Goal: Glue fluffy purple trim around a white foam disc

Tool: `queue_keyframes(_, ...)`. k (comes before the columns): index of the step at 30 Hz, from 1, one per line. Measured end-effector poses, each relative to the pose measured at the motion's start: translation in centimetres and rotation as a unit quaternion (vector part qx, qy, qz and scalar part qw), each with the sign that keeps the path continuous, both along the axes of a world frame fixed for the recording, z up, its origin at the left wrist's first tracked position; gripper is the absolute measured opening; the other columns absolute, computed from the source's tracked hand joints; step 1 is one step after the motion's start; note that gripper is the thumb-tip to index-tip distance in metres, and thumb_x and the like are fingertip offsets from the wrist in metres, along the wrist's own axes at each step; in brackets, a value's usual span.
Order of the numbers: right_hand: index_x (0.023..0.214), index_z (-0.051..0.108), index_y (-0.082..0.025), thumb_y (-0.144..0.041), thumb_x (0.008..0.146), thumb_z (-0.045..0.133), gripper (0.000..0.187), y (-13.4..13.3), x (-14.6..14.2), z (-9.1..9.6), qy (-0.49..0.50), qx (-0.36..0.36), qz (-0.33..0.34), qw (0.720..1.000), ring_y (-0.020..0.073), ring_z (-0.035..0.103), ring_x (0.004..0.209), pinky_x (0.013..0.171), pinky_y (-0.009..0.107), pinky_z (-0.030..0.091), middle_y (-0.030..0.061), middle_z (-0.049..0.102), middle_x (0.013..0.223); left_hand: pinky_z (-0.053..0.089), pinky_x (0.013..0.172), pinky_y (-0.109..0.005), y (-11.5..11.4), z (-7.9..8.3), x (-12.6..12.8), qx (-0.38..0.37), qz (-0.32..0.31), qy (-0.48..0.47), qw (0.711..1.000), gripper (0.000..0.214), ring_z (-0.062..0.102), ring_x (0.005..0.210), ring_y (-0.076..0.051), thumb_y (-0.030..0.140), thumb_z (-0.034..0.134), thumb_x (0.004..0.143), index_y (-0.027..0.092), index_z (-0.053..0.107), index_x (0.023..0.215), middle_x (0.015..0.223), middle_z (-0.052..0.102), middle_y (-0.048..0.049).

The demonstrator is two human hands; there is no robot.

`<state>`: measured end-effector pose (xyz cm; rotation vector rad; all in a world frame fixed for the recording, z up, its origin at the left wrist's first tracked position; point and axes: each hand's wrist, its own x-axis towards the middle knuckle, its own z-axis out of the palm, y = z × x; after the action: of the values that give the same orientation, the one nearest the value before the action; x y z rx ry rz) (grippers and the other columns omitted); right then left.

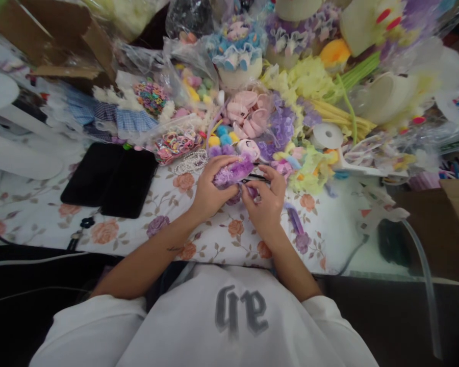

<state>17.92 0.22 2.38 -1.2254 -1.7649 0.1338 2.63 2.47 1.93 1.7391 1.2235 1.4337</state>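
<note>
My left hand [211, 187] is closed around a fluffy purple piece [233, 173], like a tuft of plush or yarn hair, held just above the flowered tablecloth. Close beside it, my right hand [266, 201] has a slim black tool [257, 177], with its tip pointing left at the purple piece. Whether the tool is scissors or tweezers I cannot make out. The right thumb and forefinger pinch together at the purple piece's lower edge. Just beyond both hands lies a pale doll's head [248, 149] with a painted face. A purple strip [295, 220] rests right of my right wrist.
Two black phones [110, 178] lie at the left. Behind my hands are heaped pink pieces [250, 112], bagged colourful bands [178, 144], a white ribbon spool [328, 136] and a blue-frilled doll [237, 46]. A glue gun [380, 209] with a clear stick stands at the right.
</note>
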Motion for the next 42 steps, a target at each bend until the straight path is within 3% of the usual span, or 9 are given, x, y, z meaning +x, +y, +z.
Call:
queue_keyframes(8, 0.084, 0.067, -0.021, -0.024, 0.086, 0.064, 0.004, 0.5, 0.7, 0.0, 0.082, -0.081, 0.044, 0.992, 0.026, 0.053, 0.131, 0.106, 0.047, 0.046, 0.0143, 0.057, 0.136, 0.041, 0.111, -0.042, 0.1, 0.0, -0.1, -0.007, -0.012, -0.01, 1.0, 0.049, 0.058, 0.119, -0.024, 0.01, 0.065, 0.069, 0.024, 0.066, 0.115, 0.123, 0.065, -0.004)
queue_keyframes(16, 0.082, 0.068, -0.022, -0.025, 0.082, 0.068, 0.003, 1.0, 1.4, 0.1, 0.192, -0.212, 0.103, 0.953, 0.0262, 0.057, 0.129, 0.11, 0.048, 0.041, 0.0107, 0.067, 0.126, 0.041, 0.11, -0.042, 0.1, -0.1, 0.0, -0.021, -0.028, -0.013, 0.999, 0.049, 0.058, 0.12, -0.025, 0.01, 0.064, 0.068, 0.024, 0.065, 0.116, 0.124, 0.064, -0.0045)
queue_keyframes(22, 0.085, 0.068, -0.023, -0.024, 0.084, 0.067, 0.002, 1.0, 1.5, -0.3, 0.203, -0.209, 0.117, 0.949, 0.0247, 0.059, 0.124, 0.109, 0.046, 0.043, 0.0081, 0.069, 0.122, 0.041, 0.111, -0.041, 0.2, 0.0, -0.1, -0.024, -0.046, -0.011, 0.999, 0.051, 0.057, 0.121, -0.025, 0.009, 0.064, 0.067, 0.023, 0.065, 0.116, 0.124, 0.064, -0.0041)
queue_keyframes(28, 0.085, 0.066, -0.022, -0.027, 0.086, 0.064, 0.005, 0.7, 1.1, 0.0, 0.185, -0.204, 0.1, 0.956, 0.0226, 0.067, 0.103, 0.101, 0.041, 0.049, 0.0046, 0.072, 0.1, 0.042, 0.111, -0.042, 0.3, 0.0, -0.2, -0.024, -0.046, 0.003, 0.999, 0.049, 0.058, 0.122, -0.024, 0.011, 0.063, 0.07, 0.023, 0.064, 0.117, 0.126, 0.064, -0.0044)
queue_keyframes(34, 0.085, 0.065, -0.023, -0.029, 0.087, 0.063, 0.006, 0.5, 0.7, 0.1, 0.194, -0.193, 0.086, 0.958, 0.0252, 0.06, 0.123, 0.105, 0.041, 0.045, 0.0073, 0.071, 0.114, 0.043, 0.111, -0.042, 0.3, -0.1, -0.2, -0.018, -0.049, 0.001, 0.999, 0.047, 0.058, 0.122, -0.024, 0.013, 0.065, 0.071, 0.023, 0.064, 0.117, 0.126, 0.064, -0.005)
queue_keyframes(42, 0.086, 0.065, -0.023, -0.03, 0.087, 0.063, 0.007, 0.3, 0.4, -0.1, 0.188, -0.182, 0.064, 0.963, 0.0252, 0.063, 0.118, 0.1, 0.039, 0.048, 0.0082, 0.071, 0.118, 0.043, 0.11, -0.042, 0.3, 0.0, -0.2, -0.018, -0.047, -0.002, 0.999, 0.047, 0.059, 0.12, -0.024, 0.013, 0.064, 0.071, 0.023, 0.065, 0.116, 0.124, 0.066, -0.0046)
